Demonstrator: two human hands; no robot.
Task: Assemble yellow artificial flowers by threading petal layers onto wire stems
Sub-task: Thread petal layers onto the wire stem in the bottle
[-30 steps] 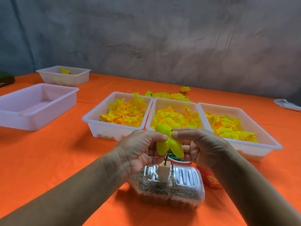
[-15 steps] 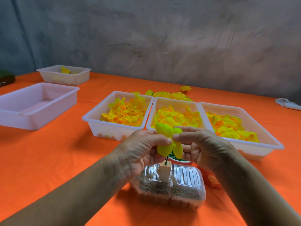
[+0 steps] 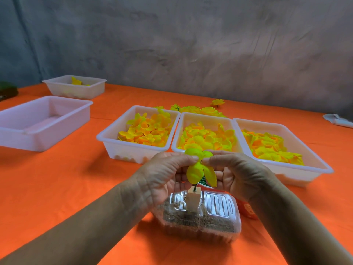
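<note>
A yellow-green petal layer (image 3: 198, 169) sits on a thin green wire stem (image 3: 195, 188) that stands in a small pale block (image 3: 193, 200) on top of a clear plastic box (image 3: 202, 217). My left hand (image 3: 162, 176) pinches the layer's upper left petal between thumb and fingers. From the other side, my right hand (image 3: 236, 173) pinches its upper right petal. Both hands meet over the stem, hiding its top.
Three white trays of yellow-orange petals (image 3: 145, 131) (image 3: 207, 138) (image 3: 271, 146) stand side by side behind the hands. Finished yellow flowers (image 3: 196, 109) lie beyond them. A larger white tray (image 3: 42, 121) and a small one (image 3: 76, 87) sit at the left on the orange table (image 3: 66, 178).
Both hands have kept their pinch on the petal layer and it has slid slightly lower on the stem, its lower petals folding down closer together.
</note>
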